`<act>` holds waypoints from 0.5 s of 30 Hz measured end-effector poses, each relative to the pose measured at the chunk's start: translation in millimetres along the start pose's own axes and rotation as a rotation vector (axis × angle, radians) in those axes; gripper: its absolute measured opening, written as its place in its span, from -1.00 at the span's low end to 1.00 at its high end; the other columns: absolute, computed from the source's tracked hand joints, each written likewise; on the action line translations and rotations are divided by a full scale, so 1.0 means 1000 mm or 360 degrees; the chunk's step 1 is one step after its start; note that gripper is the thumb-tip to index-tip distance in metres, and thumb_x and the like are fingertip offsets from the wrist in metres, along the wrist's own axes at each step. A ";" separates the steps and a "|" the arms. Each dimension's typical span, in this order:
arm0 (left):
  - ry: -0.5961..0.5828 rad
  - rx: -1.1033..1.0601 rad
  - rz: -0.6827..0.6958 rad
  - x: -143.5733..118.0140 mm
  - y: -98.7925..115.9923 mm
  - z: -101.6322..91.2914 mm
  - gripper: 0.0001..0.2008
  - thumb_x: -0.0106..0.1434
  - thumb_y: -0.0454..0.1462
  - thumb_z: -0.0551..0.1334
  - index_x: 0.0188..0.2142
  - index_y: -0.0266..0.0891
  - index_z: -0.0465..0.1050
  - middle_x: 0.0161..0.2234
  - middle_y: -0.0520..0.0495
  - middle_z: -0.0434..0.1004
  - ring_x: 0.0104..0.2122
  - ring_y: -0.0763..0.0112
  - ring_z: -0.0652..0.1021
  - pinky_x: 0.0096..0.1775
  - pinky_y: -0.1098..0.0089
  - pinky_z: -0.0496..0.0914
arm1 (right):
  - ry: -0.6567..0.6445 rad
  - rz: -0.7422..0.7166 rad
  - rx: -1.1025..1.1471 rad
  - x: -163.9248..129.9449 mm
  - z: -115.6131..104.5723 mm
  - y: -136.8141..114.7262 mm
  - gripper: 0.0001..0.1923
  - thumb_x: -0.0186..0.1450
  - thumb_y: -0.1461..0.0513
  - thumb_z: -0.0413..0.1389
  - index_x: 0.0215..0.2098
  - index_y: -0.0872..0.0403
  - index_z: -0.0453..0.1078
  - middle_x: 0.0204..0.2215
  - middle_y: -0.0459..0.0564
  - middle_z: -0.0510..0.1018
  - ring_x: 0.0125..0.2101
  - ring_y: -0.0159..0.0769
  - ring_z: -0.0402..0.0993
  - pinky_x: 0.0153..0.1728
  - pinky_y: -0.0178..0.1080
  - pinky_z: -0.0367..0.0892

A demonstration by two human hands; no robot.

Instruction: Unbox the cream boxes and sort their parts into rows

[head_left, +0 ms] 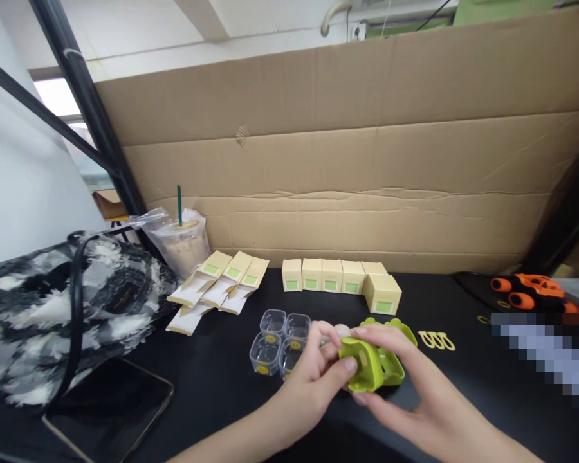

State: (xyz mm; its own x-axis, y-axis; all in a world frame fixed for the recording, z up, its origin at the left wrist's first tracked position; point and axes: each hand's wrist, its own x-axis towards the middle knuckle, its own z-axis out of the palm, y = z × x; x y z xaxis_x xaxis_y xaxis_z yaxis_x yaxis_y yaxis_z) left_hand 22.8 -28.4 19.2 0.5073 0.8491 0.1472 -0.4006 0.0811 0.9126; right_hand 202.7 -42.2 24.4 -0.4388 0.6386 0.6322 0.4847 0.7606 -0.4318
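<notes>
A hollow lime-green plastic shell is held up between both hands above the black table. My left hand is closed on its left edge, with the thumb pressed against the inside. My right hand wraps around it from the right, fingers over the top and thumb beneath. A small whitish rounded piece shows between the fingertips; which hand grips it I cannot tell. Behind the right fingers lies more lime-green plastic, partly hidden. Close to my left hand stand several clear square cups with yellow round labels.
Several small cream boxes stand at the back, with flattened cartons left of them. Pale yellow rings lie to the right, near an orange toy vehicle. A bagged drink, fluffy bag and dark tablet occupy the left.
</notes>
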 end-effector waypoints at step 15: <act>0.0379 0.1036 0.0190 0.004 0.015 -0.006 -0.90 0.02 -0.33 0.33 -0.44 -0.26 0.44 -0.51 0.09 0.42 -0.50 0.53 0.37 -0.40 0.50 0.27 | 0.0079 0.0860 0.0723 0.013 0.001 0.006 -0.63 0.21 -0.07 0.10 -0.39 0.06 0.43 -0.55 -0.09 0.45 -0.51 -0.33 0.38 -0.49 -0.29 0.32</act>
State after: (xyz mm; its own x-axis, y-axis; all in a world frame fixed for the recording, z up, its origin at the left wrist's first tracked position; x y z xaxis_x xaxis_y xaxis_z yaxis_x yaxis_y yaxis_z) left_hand 13.9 -20.4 31.1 0.2779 0.9298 0.2412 0.1325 -0.2858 0.9491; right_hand 199.1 -29.5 29.8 -0.1853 0.9426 0.2776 0.2564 0.3191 -0.9124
